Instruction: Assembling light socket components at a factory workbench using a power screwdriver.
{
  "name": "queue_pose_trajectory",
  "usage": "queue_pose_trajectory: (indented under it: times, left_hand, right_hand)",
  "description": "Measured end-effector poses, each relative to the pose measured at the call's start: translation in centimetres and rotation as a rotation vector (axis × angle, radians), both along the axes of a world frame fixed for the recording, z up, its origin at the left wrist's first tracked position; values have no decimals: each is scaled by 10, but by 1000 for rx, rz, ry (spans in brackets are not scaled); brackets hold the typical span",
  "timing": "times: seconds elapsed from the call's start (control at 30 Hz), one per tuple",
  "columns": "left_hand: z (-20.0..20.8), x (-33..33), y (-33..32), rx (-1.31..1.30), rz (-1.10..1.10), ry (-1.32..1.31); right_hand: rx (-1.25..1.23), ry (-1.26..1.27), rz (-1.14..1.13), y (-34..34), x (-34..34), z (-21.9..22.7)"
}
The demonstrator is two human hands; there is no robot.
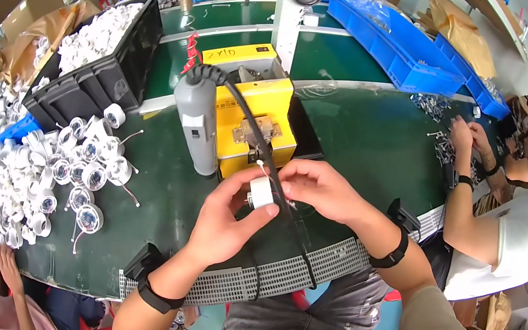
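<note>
1. The left hand [223,218] has its grip closed around a small white cylindrical part [261,193], thumb below and fingers above, just over the near side of the table [357,143].
2. The right hand [325,195] is at the part's right side, fingers bent near its thin wires; whether its grip is closed on them I cannot tell, as a black cable [264,148] crosses in front.
3. A black crate [77,94] at the far left is heaped to its rim with small white pieces [97,38].
4. In front of the crate and to its left, white rings and cups [4,178] lie in a large loose pile, with wired round units [94,176] at its right edge.
5. A long blue bin [377,43] on the right holds crumpled clear plastic [369,7] toward its far end and small pieces toward its near end.
6. A smaller blue bin [471,80] adjoins it; its contents are too small to make out.
7. Little metal parts [432,106] lie loose beside the bins.
8. A yellow machine [279,118] stands beyond the hands, a grey cylindrical tool [199,130] at its left.
</note>
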State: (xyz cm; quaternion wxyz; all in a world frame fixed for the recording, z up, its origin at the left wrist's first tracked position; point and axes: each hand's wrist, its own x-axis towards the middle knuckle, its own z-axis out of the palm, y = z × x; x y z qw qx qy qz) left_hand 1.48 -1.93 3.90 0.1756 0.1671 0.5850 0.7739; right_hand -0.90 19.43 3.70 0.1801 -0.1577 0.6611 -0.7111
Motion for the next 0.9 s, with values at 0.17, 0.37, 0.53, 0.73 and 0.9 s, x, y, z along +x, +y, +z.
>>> queue_pose_trajectory:
  times: [0.17,0.37,0.53,0.73,0.9]
  left_hand:
    - [1,-1,-2,-181,86,336]
    - [2,-8,-3,121,-57,-139]
    - [-6,-10,-6,163,-107,-312]
    - [-14,-11,6,63,-63,-248]
    - [-18,-8,14,159,48,-195]
  right_hand:
    - [-33,-93,141,-1,1,5]
    - [-126,147,139,4,5,2]
    - [286,545,-10,-13,13,5]
    - [350,681,-148,-21,17,3]
    - [293,378,-236,-24,19,11]
